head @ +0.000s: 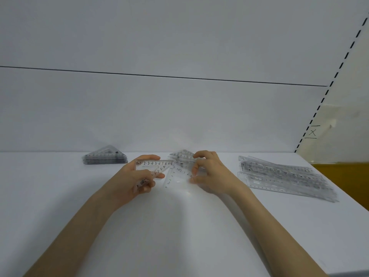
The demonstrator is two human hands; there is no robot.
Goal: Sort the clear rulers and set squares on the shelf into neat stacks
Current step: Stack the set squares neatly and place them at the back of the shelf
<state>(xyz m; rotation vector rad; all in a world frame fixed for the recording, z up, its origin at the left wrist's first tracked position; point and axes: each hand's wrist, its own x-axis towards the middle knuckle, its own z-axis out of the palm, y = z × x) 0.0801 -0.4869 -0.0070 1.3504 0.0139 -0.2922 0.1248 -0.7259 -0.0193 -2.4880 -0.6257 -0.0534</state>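
Set squares [152, 166] in both hands [136, 179]

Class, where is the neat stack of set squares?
In the head view, the stack of set squares lies by the back wall, left of the left hand.

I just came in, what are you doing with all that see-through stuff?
A person is sorting clear drawing tools on a white shelf. The left hand holds a set square; the right hand pinches another clear piece beside it. A neat stack of set squares sits back left, and a looser pile of rulers lies on the right.
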